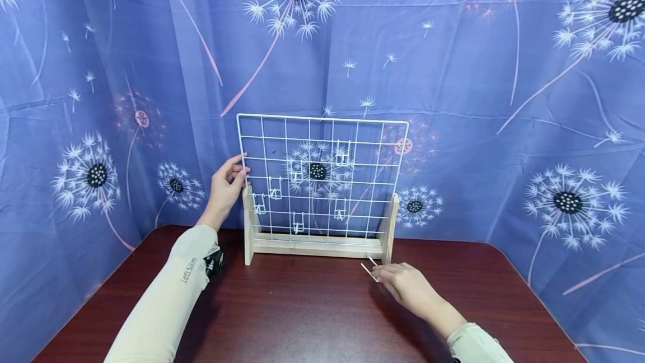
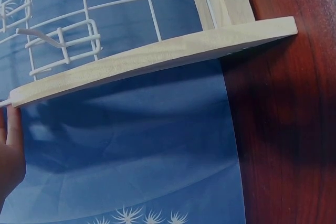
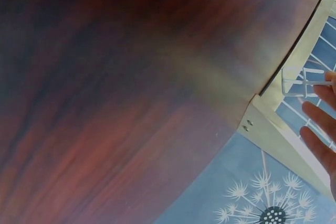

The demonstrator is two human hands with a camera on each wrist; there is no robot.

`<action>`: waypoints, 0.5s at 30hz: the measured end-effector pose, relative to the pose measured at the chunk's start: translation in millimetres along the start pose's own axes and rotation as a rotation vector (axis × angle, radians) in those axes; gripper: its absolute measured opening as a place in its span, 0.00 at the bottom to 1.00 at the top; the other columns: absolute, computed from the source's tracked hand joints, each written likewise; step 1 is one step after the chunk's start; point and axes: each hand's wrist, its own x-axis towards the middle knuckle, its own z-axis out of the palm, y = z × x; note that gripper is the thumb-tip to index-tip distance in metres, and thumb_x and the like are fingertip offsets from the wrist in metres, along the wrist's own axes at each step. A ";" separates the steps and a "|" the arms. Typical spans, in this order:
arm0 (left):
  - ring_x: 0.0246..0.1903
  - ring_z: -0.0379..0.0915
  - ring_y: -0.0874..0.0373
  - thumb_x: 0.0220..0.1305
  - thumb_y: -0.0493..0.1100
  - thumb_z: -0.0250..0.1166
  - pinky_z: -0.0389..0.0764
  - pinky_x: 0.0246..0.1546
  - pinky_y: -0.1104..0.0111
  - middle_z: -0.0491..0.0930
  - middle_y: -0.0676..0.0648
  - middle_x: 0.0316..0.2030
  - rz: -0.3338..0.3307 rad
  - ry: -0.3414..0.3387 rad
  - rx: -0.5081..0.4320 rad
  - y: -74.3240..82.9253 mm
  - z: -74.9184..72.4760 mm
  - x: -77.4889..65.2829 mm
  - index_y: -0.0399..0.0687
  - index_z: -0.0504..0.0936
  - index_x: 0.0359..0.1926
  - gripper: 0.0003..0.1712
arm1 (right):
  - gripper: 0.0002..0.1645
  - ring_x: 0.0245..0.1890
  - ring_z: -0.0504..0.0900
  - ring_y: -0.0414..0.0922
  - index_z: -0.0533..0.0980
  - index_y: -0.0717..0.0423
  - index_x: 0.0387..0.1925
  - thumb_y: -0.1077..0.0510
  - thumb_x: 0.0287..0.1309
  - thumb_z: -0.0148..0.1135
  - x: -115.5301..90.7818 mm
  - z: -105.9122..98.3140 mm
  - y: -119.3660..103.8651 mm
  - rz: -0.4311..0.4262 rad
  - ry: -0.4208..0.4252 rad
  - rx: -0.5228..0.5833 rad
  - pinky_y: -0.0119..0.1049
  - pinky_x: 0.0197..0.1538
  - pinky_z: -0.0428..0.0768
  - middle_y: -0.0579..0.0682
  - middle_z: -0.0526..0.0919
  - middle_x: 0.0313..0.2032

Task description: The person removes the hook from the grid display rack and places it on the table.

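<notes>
A white wire grid panel stands upright in a wooden stand. Its left edge is pinched between the thumb and fingers of my left hand, just above the stand's left upright. Low at the front right, my right hand holds a white wire hook by its end, with the hook's square frame pointing toward the stand. Several similar hooks hang on the grid, among them one high on the right and one near the left upright.
The stand rests near the back of a dark red wooden table. Close behind it hangs a blue curtain with a dandelion print, which also runs along both sides. The stand's right upright rises just beyond my right hand.
</notes>
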 end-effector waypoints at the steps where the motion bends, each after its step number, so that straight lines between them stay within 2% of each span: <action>1: 0.34 0.67 0.32 0.59 0.27 0.52 0.78 0.29 0.61 0.72 0.25 0.37 0.003 0.001 0.002 -0.3 0.0 -0.2 0.35 0.68 0.56 0.22 | 0.12 0.36 0.80 0.41 0.79 0.52 0.34 0.62 0.42 0.65 -0.2 0.5 -0.4 -0.001 -0.003 -0.002 0.38 0.37 0.75 0.45 0.82 0.37; 15: 0.34 0.66 0.32 0.59 0.27 0.52 0.77 0.29 0.62 0.72 0.25 0.37 -0.005 0.002 -0.006 1.3 0.6 -0.1 0.35 0.69 0.56 0.22 | 0.10 0.35 0.80 0.39 0.80 0.52 0.34 0.62 0.45 0.62 -1.4 0.2 -0.8 -0.025 -0.034 -0.033 0.36 0.34 0.75 0.45 0.82 0.36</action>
